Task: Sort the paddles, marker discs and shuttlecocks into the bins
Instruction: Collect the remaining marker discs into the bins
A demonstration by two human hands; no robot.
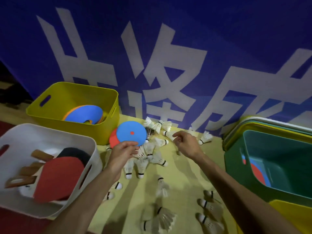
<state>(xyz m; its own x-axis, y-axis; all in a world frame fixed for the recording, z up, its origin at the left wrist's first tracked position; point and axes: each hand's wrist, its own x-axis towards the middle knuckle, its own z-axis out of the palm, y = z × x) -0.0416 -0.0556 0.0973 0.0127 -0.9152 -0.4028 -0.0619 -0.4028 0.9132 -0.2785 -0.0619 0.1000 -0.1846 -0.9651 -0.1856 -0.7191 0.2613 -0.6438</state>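
Two bare forearms reach in from the bottom edge over shuttlecocks (145, 164) scattered on a yellow floor. The left hand (124, 152) pinches a blue marker disc (131, 133) by its near rim, with a red disc (113, 139) overlapping behind it. Both are just beside the yellow bin (50, 119), which holds other discs. The disc likely needs lifting over the bin's wall and dropping flat. The right hand (185, 142) hovers over the shuttlecocks, fingers loosely curled and empty. A white bin (55, 132) of paddles (59, 174) sits left and a teal bin (278, 149) right, with open floor between.
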